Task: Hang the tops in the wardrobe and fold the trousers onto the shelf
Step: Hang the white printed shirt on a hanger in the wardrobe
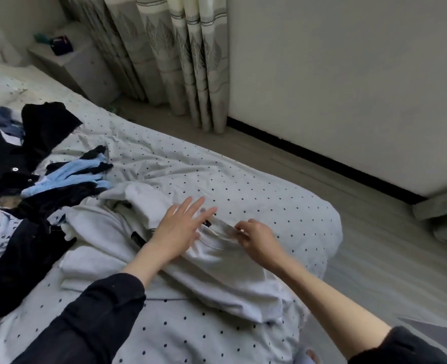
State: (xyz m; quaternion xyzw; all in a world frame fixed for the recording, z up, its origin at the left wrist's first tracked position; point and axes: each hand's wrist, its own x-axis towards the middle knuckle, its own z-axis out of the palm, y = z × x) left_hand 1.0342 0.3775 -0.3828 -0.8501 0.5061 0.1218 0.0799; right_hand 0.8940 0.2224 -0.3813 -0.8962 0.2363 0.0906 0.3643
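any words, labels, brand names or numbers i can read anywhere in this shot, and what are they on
None can be read.
White garment: a small dark tag shows at its edge between the left hand and the right hand, too small and blurred to read.
Dark box on the bedside stand: any printing is too blurred to read.
Bedsheet and curtain: dots and leaf pattern only, no text.

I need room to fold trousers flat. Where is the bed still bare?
Bare dotted sheet lies beyond both hands, between the white garment and the bed's floor-side edge. A smaller patch sits below the left sleeve. The left side is crowded with dark clothes.
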